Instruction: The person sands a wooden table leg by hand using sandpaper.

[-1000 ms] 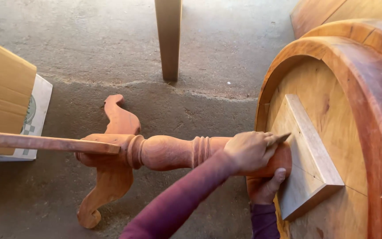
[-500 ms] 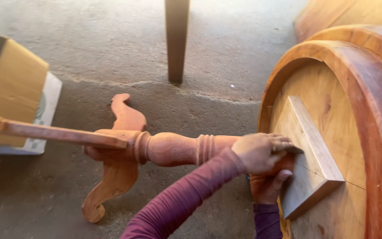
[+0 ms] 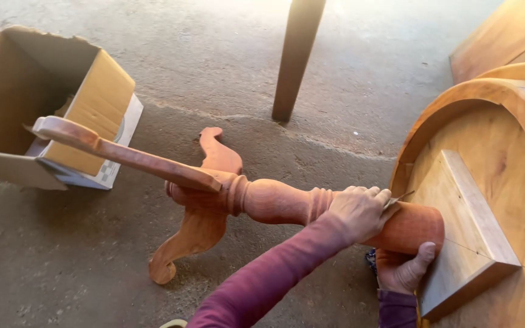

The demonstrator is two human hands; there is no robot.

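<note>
Reddish-brown turned pedestal (image 3: 274, 203); pale tan tabletop (image 3: 493, 182); brown cardboard box (image 3: 44, 91); maroon sleeve (image 3: 274, 285)

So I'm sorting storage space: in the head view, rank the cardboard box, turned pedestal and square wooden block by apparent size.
1. Pedestal, the longest span.
2. Box, partly cropped and farther, so this is unsure.
3. Block, smallest.

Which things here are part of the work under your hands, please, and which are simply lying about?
In hand: turned pedestal with curved legs, round tabletop, its square mounting block, left hand, right hand.
Lying about: open cardboard box, upright wooden leg.
</note>
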